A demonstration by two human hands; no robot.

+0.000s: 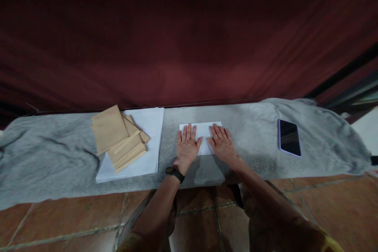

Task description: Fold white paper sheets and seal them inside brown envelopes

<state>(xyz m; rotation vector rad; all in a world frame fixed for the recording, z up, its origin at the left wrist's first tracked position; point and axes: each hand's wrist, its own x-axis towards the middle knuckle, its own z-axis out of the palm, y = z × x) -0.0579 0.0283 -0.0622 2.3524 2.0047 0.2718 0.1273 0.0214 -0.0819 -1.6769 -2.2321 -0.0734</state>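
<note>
A small white rectangle of paper [203, 129], apparently folded, lies on the grey cloth in front of me. My left hand [188, 145] rests flat over its left part, fingers spread and pointing away. On the right part lies my right hand [222, 143], also flat with fingers apart. The middle of the paper shows between the two thumbs. A dark wristband [175, 173] is on my left wrist. To the left, several brown envelopes [110, 130] lie in a loose pile on a stack of white paper sheets [152, 126].
The grey cloth [251, 126] covers a long narrow bench or table. A phone [289, 138] with a purple edge lies on it at the right. Behind rises a dark red curtain or panel [177, 78]. Reddish floor tiles [73, 212] show below the front edge.
</note>
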